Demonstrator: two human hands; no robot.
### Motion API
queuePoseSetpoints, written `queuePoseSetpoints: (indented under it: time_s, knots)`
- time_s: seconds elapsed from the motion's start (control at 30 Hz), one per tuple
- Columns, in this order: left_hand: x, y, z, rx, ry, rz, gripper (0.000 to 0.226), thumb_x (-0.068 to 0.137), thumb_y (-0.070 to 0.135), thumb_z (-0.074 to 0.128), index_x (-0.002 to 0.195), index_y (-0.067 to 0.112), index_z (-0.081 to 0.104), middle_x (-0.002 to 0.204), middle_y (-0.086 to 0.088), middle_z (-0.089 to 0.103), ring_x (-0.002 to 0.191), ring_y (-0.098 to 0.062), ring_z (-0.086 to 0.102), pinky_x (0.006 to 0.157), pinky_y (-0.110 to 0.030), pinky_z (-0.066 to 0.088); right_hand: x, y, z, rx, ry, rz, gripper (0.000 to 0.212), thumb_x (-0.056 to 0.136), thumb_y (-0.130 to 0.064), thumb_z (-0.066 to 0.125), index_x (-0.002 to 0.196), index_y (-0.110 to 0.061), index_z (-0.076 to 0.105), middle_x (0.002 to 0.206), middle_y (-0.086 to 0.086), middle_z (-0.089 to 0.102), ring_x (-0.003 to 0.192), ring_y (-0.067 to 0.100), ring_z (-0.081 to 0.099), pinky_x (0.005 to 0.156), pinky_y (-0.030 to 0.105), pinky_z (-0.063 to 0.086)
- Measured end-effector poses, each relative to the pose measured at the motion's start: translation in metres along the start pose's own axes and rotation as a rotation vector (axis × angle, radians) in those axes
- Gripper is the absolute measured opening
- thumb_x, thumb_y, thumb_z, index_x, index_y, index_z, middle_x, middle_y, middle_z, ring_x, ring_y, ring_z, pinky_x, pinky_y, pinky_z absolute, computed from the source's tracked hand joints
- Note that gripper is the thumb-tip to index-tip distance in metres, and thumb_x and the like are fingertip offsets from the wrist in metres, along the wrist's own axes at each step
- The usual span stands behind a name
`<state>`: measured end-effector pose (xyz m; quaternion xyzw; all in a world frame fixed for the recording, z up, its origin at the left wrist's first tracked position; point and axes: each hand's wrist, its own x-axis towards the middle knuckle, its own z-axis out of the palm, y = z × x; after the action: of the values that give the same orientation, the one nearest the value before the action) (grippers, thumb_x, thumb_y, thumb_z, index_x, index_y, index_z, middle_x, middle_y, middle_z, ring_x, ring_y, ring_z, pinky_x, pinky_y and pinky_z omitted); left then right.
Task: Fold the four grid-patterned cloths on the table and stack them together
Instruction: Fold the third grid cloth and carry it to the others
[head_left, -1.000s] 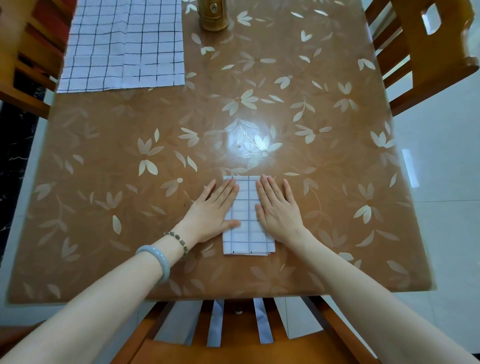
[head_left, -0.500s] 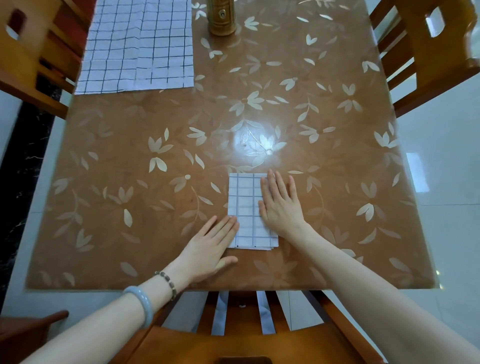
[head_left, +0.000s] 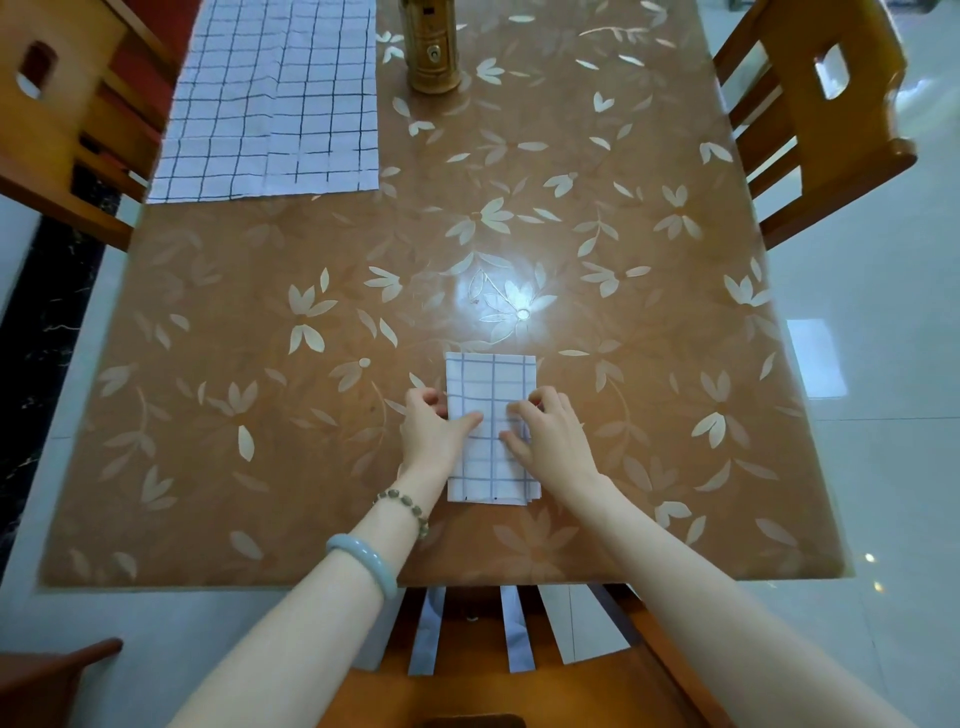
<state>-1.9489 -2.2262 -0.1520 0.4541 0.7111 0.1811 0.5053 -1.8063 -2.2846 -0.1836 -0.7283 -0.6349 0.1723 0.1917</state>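
Head view: the folded cloth (head_left: 491, 382) lies on the table (head_left: 649, 415) near its front edge, right in front of the person. It is a narrow rectangle with its long axis running straight away from them. The left hand (head_left: 434, 434) pinches the left long edge about halfway along, thumb laid over the top and fingers curled at the side. The right hand (head_left: 553, 439) grips the right long edge the same way, fingers bunched over it. So the cloth sits between the two hands, each equally close.

Whatever comes next, I'd say it depends on this even two-sided hold, because the cloth can be lifted or turned without springing open. The flat cloths (head_left: 270, 98) wait far off at the back left corner, on the left hand's side and well apart from the folded one. A brass-coloured can (head_left: 430, 52) stands just beside them.

Whether the fingertips are tucked under the folded cloth is hidden. Layer edges peek out at its near right corner, but I can't count them. The flat cloths run off the top of the view, and how many lie there is unclear.
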Motion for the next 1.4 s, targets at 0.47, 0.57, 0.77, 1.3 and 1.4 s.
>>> queuePoseSetpoints:
  time_s: [0.47,0.57,0.77,1.3,1.4]
  knots:
    - [-0.031,0.043,-0.062,0.113,-0.741,0.009,0.028,0.087,0.018,0.066,0.114,0.011,0.063,0.109,-0.006,0.072,0.097,-0.023,0.07,0.082,-0.038,0.056,0.018,-0.022,-0.113,0.767,-0.328,0.476,0.07,0.074,-0.037,0.077,0.135,-0.022,0.047,0.13,-0.008,0.048,0.123,0.01,0.044,0.095,0.026,0.037]
    - [-0.047,0.059,-0.073,0.207,-0.884,0.061,0.031,0.087,0.019,0.066,0.116,0.009,0.062,0.11,-0.009,0.071,0.098,-0.025,0.069,0.085,-0.039,0.055,-0.001,-0.028,-0.144,0.731,-0.576,0.514,0.053,0.078,-0.036,0.073,0.125,-0.014,0.06,0.121,-0.002,0.062,0.11,0.016,0.059,0.085,0.027,0.048]
    - [-0.08,0.055,-0.081,0.357,-1.115,0.108,0.041,0.085,0.021,0.069,0.122,0.008,0.058,0.116,-0.013,0.068,0.104,-0.029,0.067,0.092,-0.044,0.053,-0.079,-0.039,-0.164,0.924,-0.46,0.608,0.026,0.082,-0.011,0.07,0.104,0.003,0.067,0.097,0.01,0.072,0.092,0.024,0.069,0.083,0.032,0.055]
    - [-0.183,0.051,-0.026,-0.103,-0.892,0.156,0.024,0.082,0.004,0.07,0.105,0.0,0.067,0.102,-0.015,0.073,0.09,-0.026,0.072,0.063,-0.026,0.057,-0.257,-0.028,-0.209,1.385,0.563,0.96,0.016,0.079,0.002,0.067,0.095,0.007,0.065,0.088,0.021,0.067,0.077,0.028,0.065,0.057,0.032,0.059]
    - [-0.207,0.065,0.008,-0.141,-0.885,0.164,0.02,0.081,0.004,0.07,0.101,0.001,0.067,0.095,-0.013,0.074,0.083,-0.025,0.073,0.057,-0.024,0.056,-0.276,-0.008,-0.227,1.41,0.667,0.97,0.006,0.08,0.004,0.067,0.085,0.004,0.063,0.079,0.016,0.065,0.072,0.025,0.063,0.057,0.03,0.058]
